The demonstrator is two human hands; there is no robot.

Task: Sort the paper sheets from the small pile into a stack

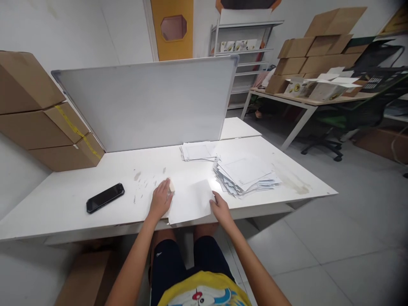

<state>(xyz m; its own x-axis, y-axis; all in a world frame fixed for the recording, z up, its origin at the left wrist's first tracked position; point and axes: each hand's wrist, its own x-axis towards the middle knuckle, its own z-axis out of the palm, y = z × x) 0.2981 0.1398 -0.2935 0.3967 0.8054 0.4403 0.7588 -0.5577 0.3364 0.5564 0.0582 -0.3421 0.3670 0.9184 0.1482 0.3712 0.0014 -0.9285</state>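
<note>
A white sheet of paper (192, 202) lies at the near edge of the white table, its bottom edge reaching slightly over the rim. Its right edge is pinched between the thumb and fingers of my right hand (220, 208). My left hand (161, 199) rests at the sheet's left side, fingers curled around a small cream-coloured block (172, 186), which they partly hide. To the right sits an uneven stack of papers (245, 172). Behind it is a smaller pile of papers (199, 151).
A black phone (105, 198) lies on the table (73, 221) at left. Cardboard boxes (38, 114) are stacked at the far left. A whiteboard (153, 102) stands along the back. At right are another table with boxes (318, 63) and an office chair (347, 121).
</note>
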